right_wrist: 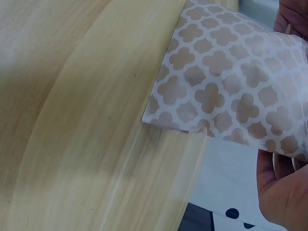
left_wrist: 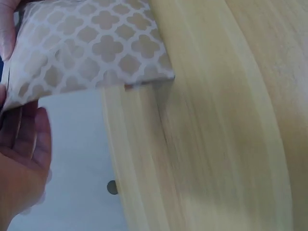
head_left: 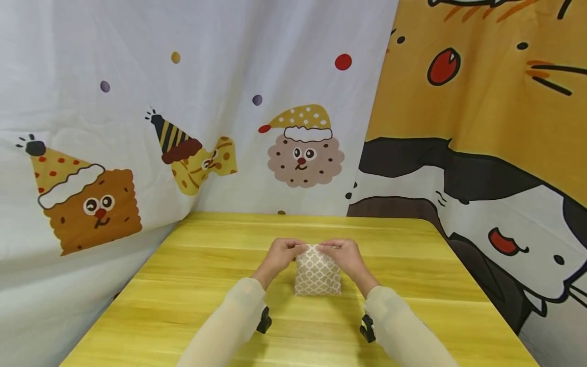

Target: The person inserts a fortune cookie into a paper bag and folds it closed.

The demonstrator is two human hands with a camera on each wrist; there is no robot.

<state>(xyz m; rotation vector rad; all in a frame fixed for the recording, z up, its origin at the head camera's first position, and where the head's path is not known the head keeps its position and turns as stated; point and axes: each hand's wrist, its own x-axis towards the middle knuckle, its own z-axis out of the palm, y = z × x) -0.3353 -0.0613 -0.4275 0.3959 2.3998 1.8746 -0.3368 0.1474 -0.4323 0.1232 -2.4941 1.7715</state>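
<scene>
A small beige bag (head_left: 317,275) with a white lattice pattern stands upright at the middle of the wooden table, its lower edge down at the tabletop. My left hand (head_left: 283,255) pinches its upper left corner between thumb and fingers. At the upper right corner my right hand (head_left: 347,256) does the same. The left wrist view shows the bag (left_wrist: 103,45) from the side, with the left hand (left_wrist: 24,163) at its top edge. From the right wrist, the bag (right_wrist: 216,82) looks slightly puffed, and the right hand (right_wrist: 286,192) grips its edge. What it contains is hidden.
The yellow wooden table (head_left: 192,285) reaches back to a white curtain (head_left: 220,30) with printed cartoon figures. An orange and black cartoon curtain (head_left: 481,112) hangs along the right. Dark straps (head_left: 264,321) with small devices sit at both wrists.
</scene>
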